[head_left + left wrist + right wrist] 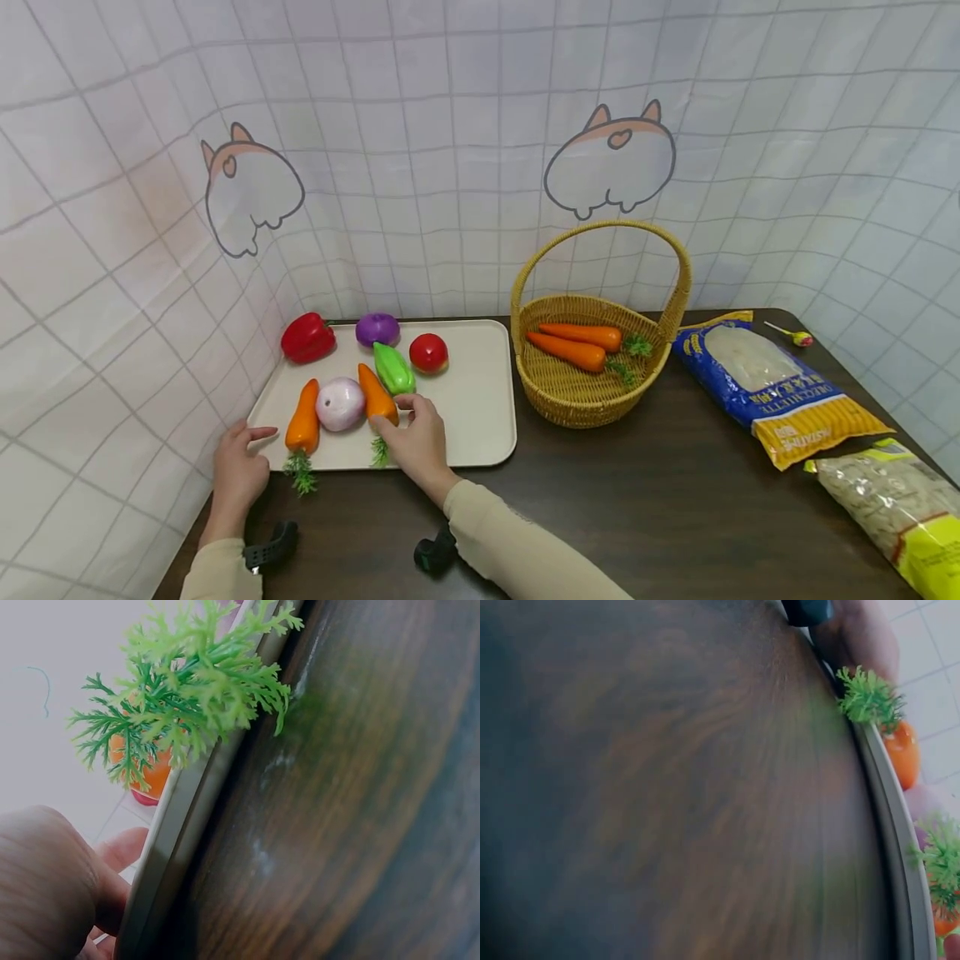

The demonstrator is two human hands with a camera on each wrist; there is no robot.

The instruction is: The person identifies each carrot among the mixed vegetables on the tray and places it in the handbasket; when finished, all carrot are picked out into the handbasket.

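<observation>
My right hand (420, 437) pinches an orange carrot (377, 395) near its leafy end, thumb on one side and fingers on the other. The carrot is over a cream tray (480, 408). At the tray's front left corner, my left hand (238, 475) rests against the edge with its fingers fairly loose. Nearest to it lies another carrot (303, 421), its green top (202, 690) hanging past the rim in the left wrist view. Between the carrots sits a pale purple onion (341, 405). A green vegetable (394, 369) lies just beyond the pinched carrot.
Farther back on the tray are a red bell pepper (308, 338), a dark purple vegetable (377, 330) and a tomato (429, 354). A handled wicker basket (573, 412) holds two carrots (570, 351). Blue-yellow pasta bag (780, 392), another bag (892, 500) and a lollipop (801, 339) lie right.
</observation>
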